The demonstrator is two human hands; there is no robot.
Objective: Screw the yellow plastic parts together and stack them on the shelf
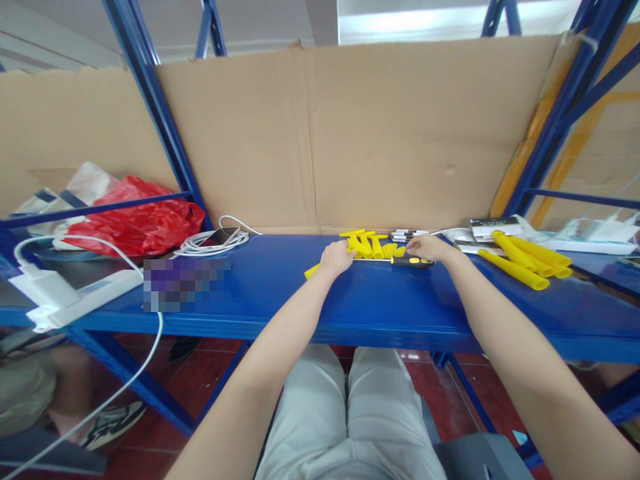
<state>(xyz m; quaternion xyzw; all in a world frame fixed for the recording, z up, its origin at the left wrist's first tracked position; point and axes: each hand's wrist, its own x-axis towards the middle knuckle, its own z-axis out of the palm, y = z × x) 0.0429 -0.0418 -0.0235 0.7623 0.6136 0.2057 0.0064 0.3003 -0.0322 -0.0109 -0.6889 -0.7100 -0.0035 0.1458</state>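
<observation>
My left hand (337, 257) is closed around a yellow plastic piece (312, 271) whose end sticks out to the left. Beside it, my right hand (426, 247) rests with curled fingers on the black and yellow handle of a screwdriver (413, 262) lying on the blue shelf (350, 300). The screwdriver's thin shaft reaches left toward my left hand. A small heap of yellow plastic pieces (370, 245) lies just behind both hands. Small black and white parts (407, 234) sit behind my right hand.
Several long yellow tubes (525, 261) lie at the right with white packets behind them. A coiled white cable and a phone (215, 241) lie at the left, near a red plastic bag (140, 223) and a white power strip (75, 300). Cardboard (350, 133) walls the back.
</observation>
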